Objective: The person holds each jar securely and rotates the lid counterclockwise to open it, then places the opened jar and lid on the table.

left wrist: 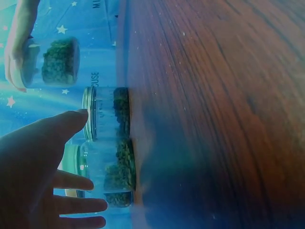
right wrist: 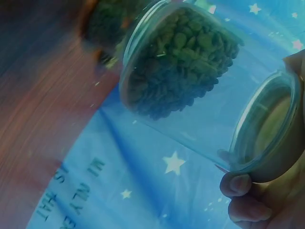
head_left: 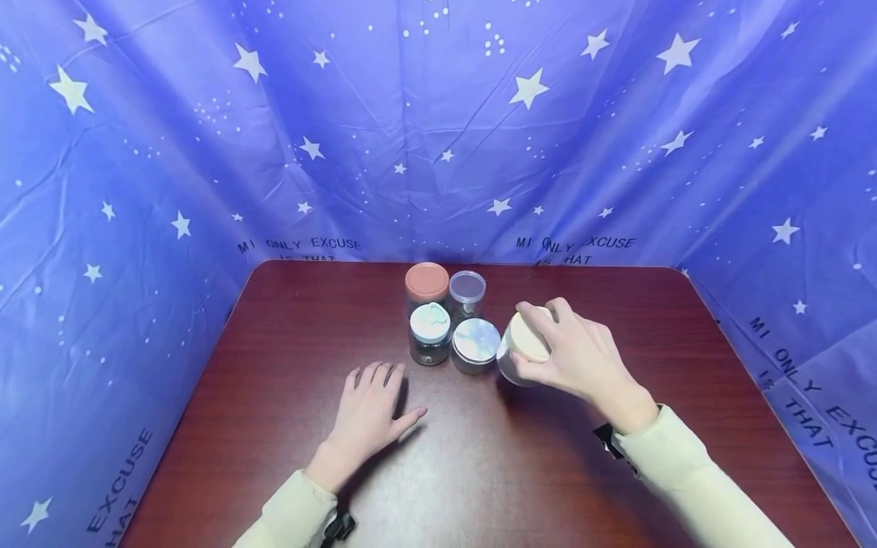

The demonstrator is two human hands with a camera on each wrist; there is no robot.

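Head view: clear cylindrical jar [head_left: 509, 367] with round cream lid [head_left: 529, 339], held aloft

Head: jar right of centre, right hand [head_left: 581, 352] grasping its lid; left hand [head_left: 368, 409], lower centre, spread, holding nothing.
Left wrist: jar upper left, above dark-red wooden table [left wrist: 228, 95]; best lowered level.
Right wrist: fingers [right wrist: 237, 184] at lid's rim, lower right; firm grip advised.

The left hand [head_left: 366, 407] is spread palm-down, thumb [head_left: 409, 421] apart; the right hand [head_left: 581, 352] grips from above, fingers [head_left: 537, 319] curled.
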